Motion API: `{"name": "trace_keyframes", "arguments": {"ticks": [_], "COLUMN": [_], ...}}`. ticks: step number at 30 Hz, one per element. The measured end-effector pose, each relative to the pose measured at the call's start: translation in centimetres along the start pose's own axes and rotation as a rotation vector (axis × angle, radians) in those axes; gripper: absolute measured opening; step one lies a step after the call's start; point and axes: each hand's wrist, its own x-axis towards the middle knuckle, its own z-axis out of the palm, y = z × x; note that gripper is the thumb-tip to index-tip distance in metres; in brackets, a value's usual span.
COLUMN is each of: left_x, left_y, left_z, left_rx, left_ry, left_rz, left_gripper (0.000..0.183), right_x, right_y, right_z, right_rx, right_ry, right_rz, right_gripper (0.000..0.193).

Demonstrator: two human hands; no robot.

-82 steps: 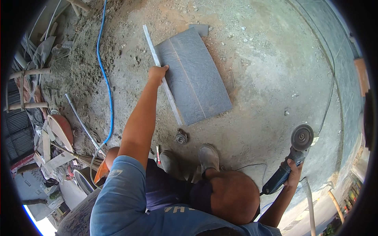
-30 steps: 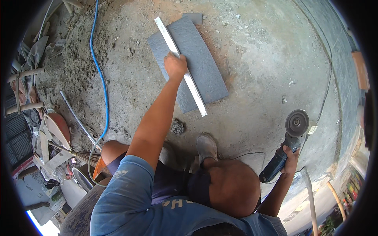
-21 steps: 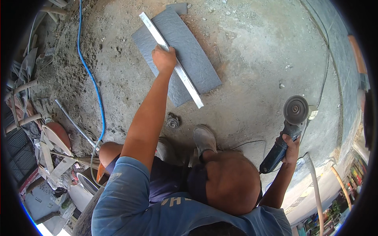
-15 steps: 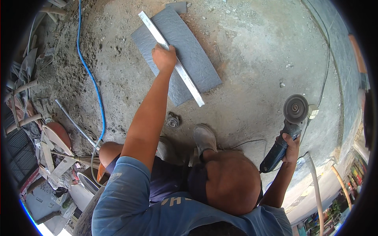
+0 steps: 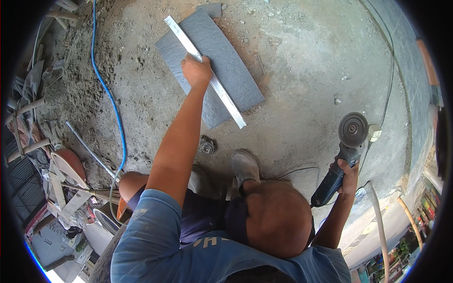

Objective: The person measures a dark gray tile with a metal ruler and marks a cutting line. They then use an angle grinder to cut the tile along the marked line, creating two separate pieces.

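Note:
My left hand (image 5: 196,70) is closed around a silvery metal straightedge (image 5: 226,98). The straightedge lies slantwise across a dark grey rectangular tile (image 5: 236,70) on the ground. Off to the right, my right hand (image 5: 348,177) grips the body of an angle grinder (image 5: 329,183). Its round disc (image 5: 353,129) points away from me, over the concrete and apart from the tile. Whether the disc is spinning cannot be made out.
A small grey tile piece (image 5: 211,9) touches the tile's far end. A blue hose (image 5: 106,89) runs along the left, near a metal pipe (image 5: 89,145). A small metal object (image 5: 206,145) lies before my shoes. A white socket box (image 5: 374,132) sits by the disc. Scrap wood fills the far left.
Almost nothing differs. The view has shifted very slightly; both hands keep their holds on the straightedge and the grinder.

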Motion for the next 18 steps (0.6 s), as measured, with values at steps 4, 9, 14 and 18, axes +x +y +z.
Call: {"name": "trace_keyframes", "arguments": {"ticks": [4, 9, 14, 18], "left_x": [0.0, -0.2, 0.0, -0.3], "left_y": [0.0, 0.3, 0.4, 1.0], "left_z": [0.0, 0.1, 0.1, 0.0], "left_rx": [-0.024, -0.013, 0.002, 0.002], "left_ry": [-0.002, 0.012, 0.004, 0.0], "left_rz": [-0.007, -0.012, -0.025, -0.019], "left_gripper": [0.041, 0.041, 0.043, 0.043], "right_x": [0.0, 0.0, 0.1, 0.4], "right_y": [0.1, -0.1, -0.2, 0.1], "right_z": [0.0, 0.2, 0.3, -0.1], "right_rx": [0.002, 0.006, 0.002, 0.02], "right_ry": [-0.003, 0.004, 0.01, -0.009], "right_rz": [-0.01, -0.015, -0.01, -0.005], "right_gripper": [0.06, 0.059, 0.057, 0.058]}}
